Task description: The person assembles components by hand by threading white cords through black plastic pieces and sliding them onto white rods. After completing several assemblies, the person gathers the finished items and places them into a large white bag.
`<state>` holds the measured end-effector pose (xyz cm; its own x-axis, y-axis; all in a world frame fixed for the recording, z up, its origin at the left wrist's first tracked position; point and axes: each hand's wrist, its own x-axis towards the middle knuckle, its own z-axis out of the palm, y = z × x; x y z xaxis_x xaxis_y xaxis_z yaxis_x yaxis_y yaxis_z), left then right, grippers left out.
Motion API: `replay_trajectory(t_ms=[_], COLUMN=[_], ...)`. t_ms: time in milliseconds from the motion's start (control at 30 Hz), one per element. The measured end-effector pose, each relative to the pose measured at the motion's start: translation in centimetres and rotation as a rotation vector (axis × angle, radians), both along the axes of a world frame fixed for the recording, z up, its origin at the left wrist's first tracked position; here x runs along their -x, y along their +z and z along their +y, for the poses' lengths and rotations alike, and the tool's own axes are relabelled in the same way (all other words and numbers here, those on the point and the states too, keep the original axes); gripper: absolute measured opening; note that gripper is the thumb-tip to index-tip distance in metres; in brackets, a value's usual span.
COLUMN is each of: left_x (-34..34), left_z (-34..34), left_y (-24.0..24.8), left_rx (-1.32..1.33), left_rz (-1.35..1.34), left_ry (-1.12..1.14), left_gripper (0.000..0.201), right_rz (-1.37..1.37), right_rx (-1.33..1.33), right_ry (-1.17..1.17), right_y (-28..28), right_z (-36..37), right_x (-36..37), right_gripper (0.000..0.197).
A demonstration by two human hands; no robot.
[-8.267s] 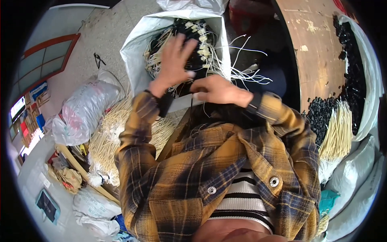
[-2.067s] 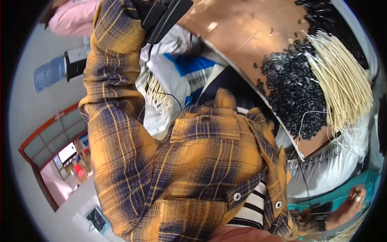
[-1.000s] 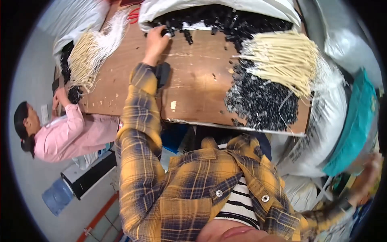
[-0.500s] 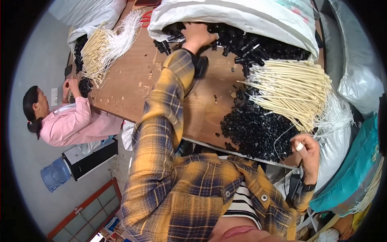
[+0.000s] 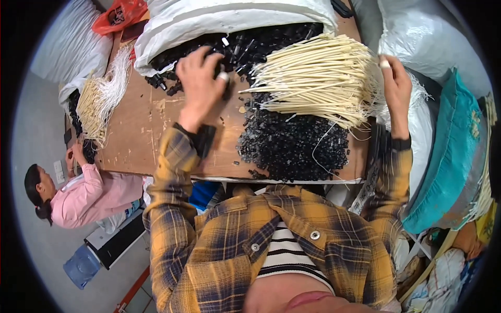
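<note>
My left hand [image 5: 201,86] is over the front of a heap of black plastic parts [image 5: 237,49] that spills from a white sack's mouth. Its fingers are spread and bent downward, with white wrapping on the thumb; dark pieces show beside the palm. My right hand [image 5: 397,86], also with a white-wrapped digit, is raised at the far-right end of a bundle of cream cords [image 5: 318,78], beside their thin white strings [image 5: 383,99]. Its fingers are closed together, and anything between them is too small to make out. Small black pieces [image 5: 292,143] lie piled below the bundle.
The white sack [image 5: 229,18] lies across the table's back. Another cord bundle [image 5: 94,104] sits at the left, near a person in pink [image 5: 86,193] working there. A red plastic bag [image 5: 120,15] is at the back left. White and teal sacks [image 5: 443,156] crowd the right side.
My left hand has drawn back from deep in the black parts, nearer to me. My right hand has risen from the table's front edge to the string end of the bundle. The view has shifted.
</note>
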<state>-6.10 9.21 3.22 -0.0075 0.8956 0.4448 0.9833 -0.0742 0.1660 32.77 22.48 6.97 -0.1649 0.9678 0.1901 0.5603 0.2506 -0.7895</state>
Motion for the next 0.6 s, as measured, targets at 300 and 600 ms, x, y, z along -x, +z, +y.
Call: replay_trajectory(t_ms=[300, 600], left_x=[-14.3, -14.4], left_z=[4.4, 7.1], left_y=[-2.7, -3.2], left_rx=[0.071, 0.220], left_rz=[-0.255, -0.016], left_ry=[-0.450, -0.486], left_gripper=[0.097, 0.108], right_rz=[-0.200, -0.610], right_rx=[-0.462, 0.211], right_ry=[0.176, 0.119], right_y=[-2.2, -5.3], right_z=[2.6, 5.9], right_x=[-0.3, -3.4], right_gripper=[0.025, 0.059])
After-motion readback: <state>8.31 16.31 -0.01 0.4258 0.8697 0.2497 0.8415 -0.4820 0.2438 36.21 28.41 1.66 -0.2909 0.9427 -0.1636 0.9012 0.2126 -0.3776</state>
